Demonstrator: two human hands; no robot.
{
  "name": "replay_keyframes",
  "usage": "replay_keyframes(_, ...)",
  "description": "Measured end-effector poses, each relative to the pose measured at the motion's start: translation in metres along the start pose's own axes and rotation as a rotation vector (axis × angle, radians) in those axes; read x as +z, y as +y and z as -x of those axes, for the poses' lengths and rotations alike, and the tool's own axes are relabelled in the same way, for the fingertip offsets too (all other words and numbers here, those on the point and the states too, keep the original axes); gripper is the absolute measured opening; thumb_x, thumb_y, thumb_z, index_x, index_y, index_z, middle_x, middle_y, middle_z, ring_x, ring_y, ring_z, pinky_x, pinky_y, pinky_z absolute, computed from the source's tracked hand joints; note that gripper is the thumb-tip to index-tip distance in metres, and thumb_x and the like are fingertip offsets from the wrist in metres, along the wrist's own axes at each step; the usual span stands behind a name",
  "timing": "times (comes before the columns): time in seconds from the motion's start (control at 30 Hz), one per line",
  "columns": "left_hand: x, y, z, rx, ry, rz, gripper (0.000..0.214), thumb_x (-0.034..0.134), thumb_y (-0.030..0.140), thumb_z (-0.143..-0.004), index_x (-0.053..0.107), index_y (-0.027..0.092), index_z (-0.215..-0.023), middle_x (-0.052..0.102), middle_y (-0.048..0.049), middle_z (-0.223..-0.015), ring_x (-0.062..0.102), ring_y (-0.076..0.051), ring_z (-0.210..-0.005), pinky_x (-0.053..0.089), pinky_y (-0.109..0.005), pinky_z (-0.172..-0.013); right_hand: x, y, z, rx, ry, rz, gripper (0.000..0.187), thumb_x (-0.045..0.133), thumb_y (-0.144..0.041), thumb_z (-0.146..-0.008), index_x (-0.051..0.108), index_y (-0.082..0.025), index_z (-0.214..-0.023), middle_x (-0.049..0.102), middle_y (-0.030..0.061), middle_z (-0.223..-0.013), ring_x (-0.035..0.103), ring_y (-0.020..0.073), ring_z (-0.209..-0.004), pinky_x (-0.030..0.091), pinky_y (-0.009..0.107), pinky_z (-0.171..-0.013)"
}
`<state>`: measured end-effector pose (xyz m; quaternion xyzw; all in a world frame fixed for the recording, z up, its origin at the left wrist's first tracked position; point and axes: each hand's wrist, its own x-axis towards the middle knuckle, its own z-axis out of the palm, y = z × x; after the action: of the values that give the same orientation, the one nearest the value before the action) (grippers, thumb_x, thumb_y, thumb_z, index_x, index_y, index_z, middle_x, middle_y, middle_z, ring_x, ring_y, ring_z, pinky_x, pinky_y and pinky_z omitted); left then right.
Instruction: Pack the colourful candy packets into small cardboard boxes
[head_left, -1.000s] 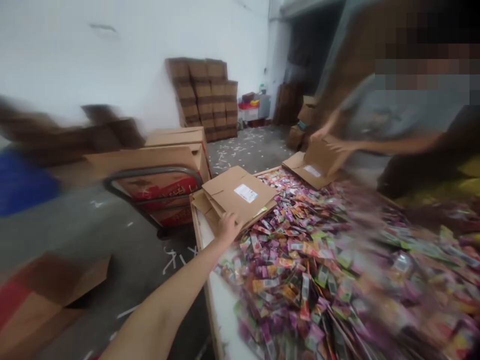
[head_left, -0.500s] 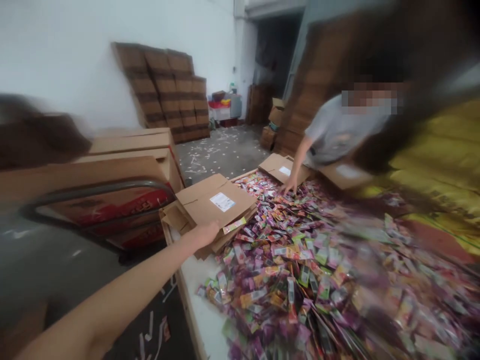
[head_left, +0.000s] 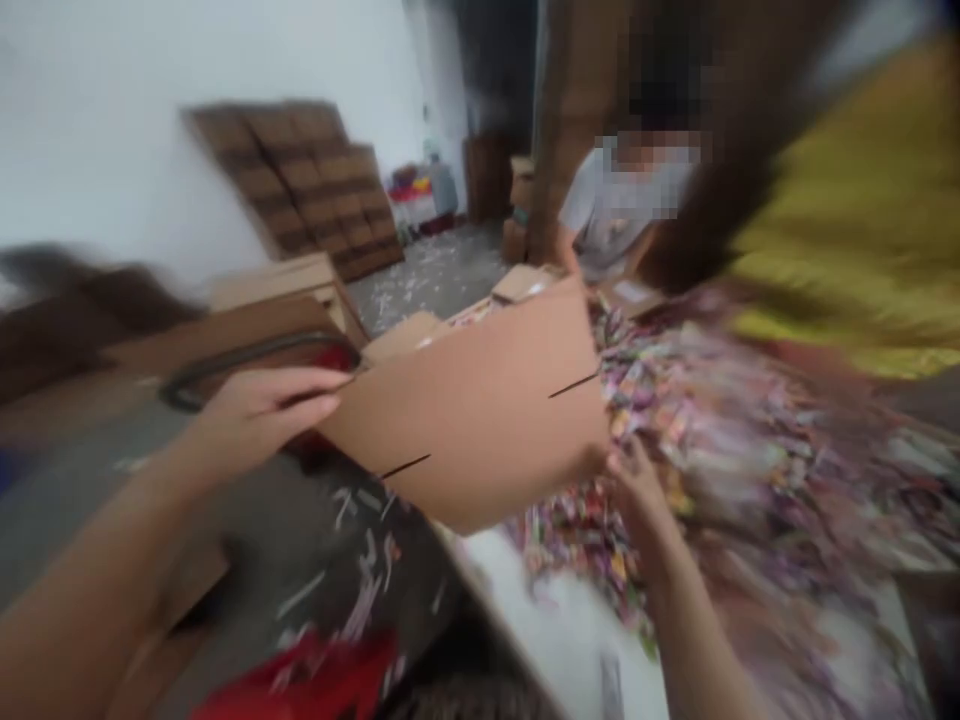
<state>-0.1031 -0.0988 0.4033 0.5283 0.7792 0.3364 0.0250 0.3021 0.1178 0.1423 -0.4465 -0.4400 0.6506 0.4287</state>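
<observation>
A flattened cardboard box (head_left: 480, 400) is held up in the air, tilted, with two dark slits showing in its face. My left hand (head_left: 277, 400) pinches its left corner, thumb apart from the fingers at the edge. At the box's lower right edge is my right hand (head_left: 636, 475), fingers closed against the board, partly blurred. Below and to the right, a heap of small colourful sachets (head_left: 577, 530) lies on a white-topped table (head_left: 555, 620).
A cart with a curved metal handle (head_left: 255, 350) and large cartons (head_left: 277, 285) stand at the left. Across the table is a person in a grey shirt (head_left: 615, 220). Stacked boxes (head_left: 307, 180) line the wall; yellow sacks (head_left: 862, 220) are at right. A red item (head_left: 307, 680) lies low in front.
My left hand has moved back from the flat boxes on the table and now holds one raised. My right hand has come into view at its other edge. The view has shifted.
</observation>
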Motion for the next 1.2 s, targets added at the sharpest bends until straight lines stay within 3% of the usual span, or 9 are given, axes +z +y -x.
replay_keyframes(0.1, 0.062, -0.014, 0.051, -0.132, -0.213, 0.138, 0.040, 0.061, 0.047, -0.082, 0.075, 0.019, -0.106, 0.077, -0.0047, -0.105, 0.070, -0.025, -0.095, 0.054, -0.041, -0.094, -0.047, -0.012, 0.033, 0.054, 0.117, -0.080, 0.076, 0.090, -0.050, -0.052, 0.069, -0.020, -0.118, 0.074, 0.0095, -0.110, 0.069, 0.0235, -0.095, 0.055, 0.034, -0.083)
replay_keyframes(0.2, 0.153, -0.014, 0.097, -0.182, -0.298, 0.221, 0.045, 0.069, 0.051, -0.075, 0.073, 0.022, -0.109, 0.073, -0.0088, -0.120, 0.065, -0.029, -0.114, 0.048, -0.042, -0.105, -0.099, -0.018, 0.087, -0.022, 0.198, 0.137, 0.046, 0.089, -0.045, -0.056, 0.076, -0.018, -0.091, 0.075, 0.0073, -0.090, 0.068, 0.0225, -0.080, 0.054, 0.035, -0.074)
replay_keyframes(0.33, 0.274, 0.033, 0.141, -0.381, -0.117, 0.571, 0.068, 0.063, 0.064, -0.079, 0.058, 0.020, -0.130, 0.062, -0.0137, -0.136, 0.057, -0.027, -0.128, 0.045, -0.040, -0.109, -0.138, -0.013, 0.161, -0.215, 0.210, 0.489, 0.034, 0.084, -0.048, -0.062, 0.077, -0.020, -0.081, 0.076, 0.0069, -0.084, 0.067, 0.0248, -0.083, 0.054, 0.038, -0.079)
replay_keyframes(0.43, 0.329, 0.068, 0.164, -0.516, -0.046, 0.573, 0.067, 0.062, 0.065, -0.080, 0.056, 0.015, -0.124, 0.066, -0.0153, -0.121, 0.061, -0.030, -0.117, 0.048, -0.047, -0.104, -0.148, 0.000, 0.191, -0.195, 0.215, 0.602, 0.039, 0.076, -0.058, -0.068, 0.077, -0.020, -0.077, 0.076, 0.0072, -0.079, 0.068, 0.0249, -0.078, 0.055, 0.038, -0.077)
replay_keyframes(0.53, 0.346, 0.085, 0.174, -0.488, -0.095, 0.585, 0.064, 0.070, 0.059, -0.077, 0.057, 0.018, -0.125, 0.066, -0.0120, -0.120, 0.060, -0.030, -0.119, 0.045, -0.048, -0.108, -0.158, 0.010, 0.204, -0.119, 0.313, 0.642, 0.048, 0.068, -0.065, -0.074, 0.079, -0.019, -0.081, 0.078, 0.0100, -0.084, 0.069, 0.0271, -0.082, 0.055, 0.038, -0.080)
replay_keyframes(0.67, 0.328, 0.091, 0.179, -0.384, -0.219, 0.653, 0.072, 0.069, 0.048, -0.080, 0.046, 0.023, -0.144, 0.059, -0.0110, -0.138, 0.054, -0.028, -0.131, 0.041, -0.046, -0.115, -0.162, 0.012, 0.215, -0.030, 0.476, 0.608, 0.051, 0.064, -0.067, -0.076, 0.080, -0.018, -0.083, 0.078, 0.0090, -0.088, 0.069, 0.0296, -0.089, 0.052, 0.038, -0.085)
replay_keyframes(0.83, 0.307, 0.069, 0.191, -0.043, -0.603, 0.681, 0.073, 0.070, 0.040, -0.079, 0.045, 0.031, -0.148, 0.048, -0.0056, -0.154, 0.037, -0.030, -0.147, 0.028, -0.049, -0.123, -0.143, 0.013, 0.215, 0.105, 0.493, 0.478, 0.056, 0.055, -0.065, -0.084, 0.075, -0.014, -0.076, 0.071, 0.0055, -0.073, 0.064, 0.0238, -0.076, 0.049, 0.033, -0.069)
replay_keyframes(1.03, 0.374, 0.030, 0.185, 0.084, -0.619, 0.601, 0.069, 0.073, 0.024, -0.068, 0.053, 0.023, -0.134, 0.057, -0.0099, -0.143, 0.049, -0.030, -0.137, 0.033, -0.049, -0.120, -0.132, 0.038, 0.184, 0.278, 0.340, 0.620, 0.085, 0.086, -0.035, -0.053, 0.059, -0.021, -0.132, 0.072, 0.0079, -0.103, 0.069, 0.0250, -0.083, 0.055, 0.035, -0.068)
replay_keyframes(1.2, 0.403, 0.012, 0.176, 0.107, -0.543, 0.609, 0.052, 0.053, 0.013, -0.068, 0.058, 0.022, -0.119, 0.066, -0.0085, -0.124, 0.057, -0.029, -0.126, 0.038, -0.050, -0.115, -0.120, 0.030, 0.178, 0.055, 0.381, 0.865, 0.109, 0.088, -0.026, -0.051, 0.041, -0.019, -0.149, 0.052, 0.0181, -0.144, 0.048, 0.0369, -0.134, 0.043, 0.049, -0.109)
